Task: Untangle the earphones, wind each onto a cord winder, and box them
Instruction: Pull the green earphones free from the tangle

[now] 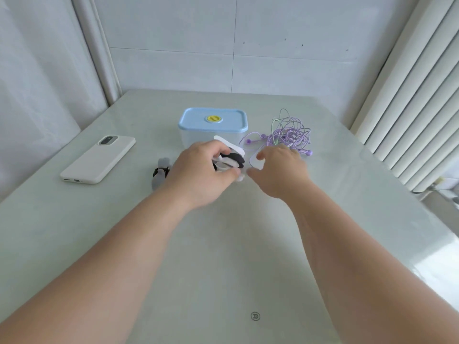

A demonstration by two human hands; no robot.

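Observation:
A tangled heap of purple and pale green earphones point(289, 134) lies on the table, right of a clear box point(196, 139) with a shut blue lid point(213, 119). My left hand point(201, 172) grips a bunch of black and white cord winders point(232, 158) just in front of the box. My right hand point(278, 167) is beside it, fingers curled, pinching a white winder point(255, 161) at the edge of the bunch. A grey and black winder point(161, 171) lies on the table left of my left hand.
A white phone point(98, 158) lies face down at the left of the pale table point(223, 244). The wall is close behind the box, a curtain hangs at the left, and white slats stand at the right edge.

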